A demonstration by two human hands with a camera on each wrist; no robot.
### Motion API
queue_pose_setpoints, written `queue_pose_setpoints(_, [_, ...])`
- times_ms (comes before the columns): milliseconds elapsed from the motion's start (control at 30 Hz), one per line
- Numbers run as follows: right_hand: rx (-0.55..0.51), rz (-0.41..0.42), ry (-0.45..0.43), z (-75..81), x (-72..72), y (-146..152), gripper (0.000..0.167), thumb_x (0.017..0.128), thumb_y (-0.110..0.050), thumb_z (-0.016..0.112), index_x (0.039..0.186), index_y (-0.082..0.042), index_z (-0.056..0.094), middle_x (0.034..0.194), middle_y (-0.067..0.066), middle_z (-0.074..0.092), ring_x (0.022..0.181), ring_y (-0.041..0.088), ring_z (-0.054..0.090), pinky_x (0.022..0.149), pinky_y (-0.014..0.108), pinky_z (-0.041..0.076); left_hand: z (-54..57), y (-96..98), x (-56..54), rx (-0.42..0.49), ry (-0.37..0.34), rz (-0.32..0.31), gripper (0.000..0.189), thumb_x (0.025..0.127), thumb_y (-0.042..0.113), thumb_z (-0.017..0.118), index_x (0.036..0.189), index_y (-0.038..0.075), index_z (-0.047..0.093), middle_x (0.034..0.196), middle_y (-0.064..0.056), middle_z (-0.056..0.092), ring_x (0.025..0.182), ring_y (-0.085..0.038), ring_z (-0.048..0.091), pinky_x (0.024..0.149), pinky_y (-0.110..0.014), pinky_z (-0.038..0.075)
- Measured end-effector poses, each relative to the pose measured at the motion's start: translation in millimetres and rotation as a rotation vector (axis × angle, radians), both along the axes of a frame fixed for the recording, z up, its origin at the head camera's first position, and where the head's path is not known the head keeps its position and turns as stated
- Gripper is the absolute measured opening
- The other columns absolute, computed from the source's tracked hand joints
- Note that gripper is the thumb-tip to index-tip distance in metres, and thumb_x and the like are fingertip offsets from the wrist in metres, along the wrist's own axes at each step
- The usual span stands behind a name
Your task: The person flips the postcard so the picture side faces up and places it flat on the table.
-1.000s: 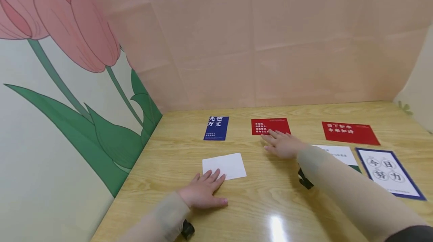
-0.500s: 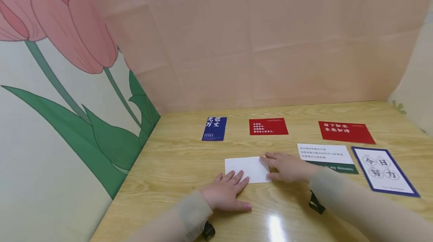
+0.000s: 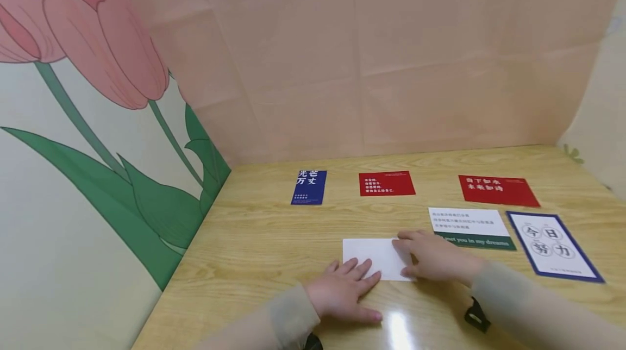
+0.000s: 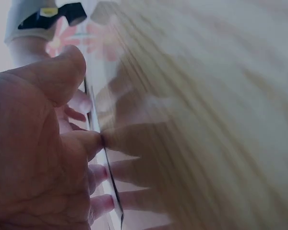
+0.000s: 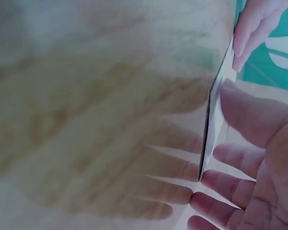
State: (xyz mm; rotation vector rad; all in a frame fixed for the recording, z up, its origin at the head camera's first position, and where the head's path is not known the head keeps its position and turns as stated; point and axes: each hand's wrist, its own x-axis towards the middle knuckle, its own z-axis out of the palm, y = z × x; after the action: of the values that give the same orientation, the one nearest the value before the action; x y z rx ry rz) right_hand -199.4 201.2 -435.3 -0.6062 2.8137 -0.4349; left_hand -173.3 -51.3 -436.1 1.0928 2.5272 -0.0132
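Observation:
A plain white card (image 3: 381, 255) lies on the wooden table in front of me. My left hand (image 3: 342, 290) rests over its near left part, fingers spread and thumb out to the right. At the card's right end my right hand (image 3: 435, 257) pinches it, the index finger at the far edge and the thumb at the near edge. In the right wrist view, the card (image 5: 211, 120) shows as a thin strip with a bend beside the right thumb (image 5: 249, 115). The left wrist view has the left fingertips (image 4: 101, 172) along the card's edge.
A blue card (image 3: 309, 188) and a red card (image 3: 386, 183) lie farther back. To the right are another red card (image 3: 499, 191), a white and green card (image 3: 471, 227) and a blue-bordered card (image 3: 556, 244). A tulip-painted wall (image 3: 107, 176) bounds the left side.
The white card has slid right and toward me with my left hand on it. My right hand has come from beside the middle red card to the white card's right end.

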Motion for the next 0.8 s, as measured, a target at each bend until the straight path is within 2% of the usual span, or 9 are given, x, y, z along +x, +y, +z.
queue_pose_setpoints(100, [-0.027,-0.036,-0.023,0.3,1.1,1.4,0.067,0.075,-0.039,0.081,0.131,-0.01,0.06,0.133,0.013,0.054,0.123,0.038,0.047,0.1,0.059,0.037,2.2,1.1,0.6,0.007,-0.016,-0.022,0.075,0.087,0.076,0.036,0.151,0.04,0.02,0.16,0.008,0.012,0.145,-0.019,0.013,0.114,-0.049,0.017])
queue_pose_setpoints(167, [-0.053,-0.06,-0.033,0.7,1.1,1.9,0.066,0.071,-0.037,0.084,0.128,-0.011,0.062,0.127,0.011,0.057,0.115,0.034,0.052,0.097,0.057,0.041,3.1,2.0,-3.3,0.03,-0.023,-0.035,0.07,0.088,0.073,0.038,0.15,0.042,0.025,0.158,0.008,0.018,0.144,-0.019,0.019,0.113,-0.047,0.02])
queue_pose_setpoints(300, [-0.1,-0.089,-0.043,0.2,-0.8,2.6,0.067,0.068,-0.034,0.087,0.126,-0.012,0.063,0.124,0.01,0.058,0.109,0.028,0.053,0.095,0.054,0.043,1.9,2.2,-19.0,0.114,-0.017,-0.062,0.059,0.09,0.064,0.05,0.142,0.038,0.045,0.149,0.009,0.037,0.133,-0.018,0.035,0.107,-0.04,0.03])
queue_pose_setpoints(400, [-0.119,-0.098,-0.038,-1.4,-3.1,2.7,0.07,0.066,-0.033,0.088,0.127,-0.011,0.061,0.124,0.009,0.057,0.109,0.027,0.052,0.095,0.054,0.043,-1.2,2.2,-33.9,0.196,-0.044,-0.035,0.047,0.088,0.052,0.063,0.13,0.031,0.06,0.134,0.011,0.051,0.121,-0.011,0.045,0.1,-0.032,0.036])
queue_pose_setpoints(467, [-0.13,-0.104,-0.04,-2.7,-4.3,2.5,0.073,0.065,-0.032,0.089,0.129,-0.01,0.059,0.122,0.008,0.057,0.107,0.026,0.052,0.094,0.052,0.044,-3.8,2.4,-43.4,0.241,-0.065,0.017,0.041,0.085,0.045,0.071,0.122,0.028,0.066,0.124,0.011,0.055,0.113,-0.007,0.048,0.097,-0.027,0.038])
queue_pose_setpoints(533, [-0.138,-0.114,-0.046,-4.1,-5.3,2.2,0.077,0.064,-0.032,0.089,0.13,-0.01,0.057,0.121,0.007,0.057,0.104,0.024,0.051,0.092,0.051,0.045,-7.6,2.3,-51.8,0.286,-0.089,0.121,0.038,0.082,0.038,0.076,0.117,0.025,0.067,0.119,0.009,0.055,0.107,-0.006,0.05,0.094,-0.024,0.04])
queue_pose_setpoints(700, [-0.157,-0.13,-0.051,-5.2,-7.6,1.7,0.083,0.062,-0.03,0.091,0.132,-0.007,0.054,0.118,0.006,0.058,0.104,0.024,0.051,0.093,0.053,0.044,-15.9,-0.9,-67.0,0.372,-0.124,0.395,0.053,0.078,0.029,0.081,0.126,0.02,0.061,0.127,0.001,0.05,0.111,-0.013,0.05,0.099,-0.03,0.041])
queue_pose_setpoints(800, [-0.169,-0.138,-0.053,-3.7,-8.8,1.7,0.081,0.062,-0.027,0.091,0.131,-0.006,0.055,0.117,0.007,0.058,0.104,0.025,0.051,0.094,0.054,0.044,-17.4,-2.2,-73.4,0.395,-0.158,0.47,0.062,0.075,0.027,0.083,0.131,0.019,0.057,0.129,0.0,0.049,0.113,-0.014,0.049,0.101,-0.033,0.04])
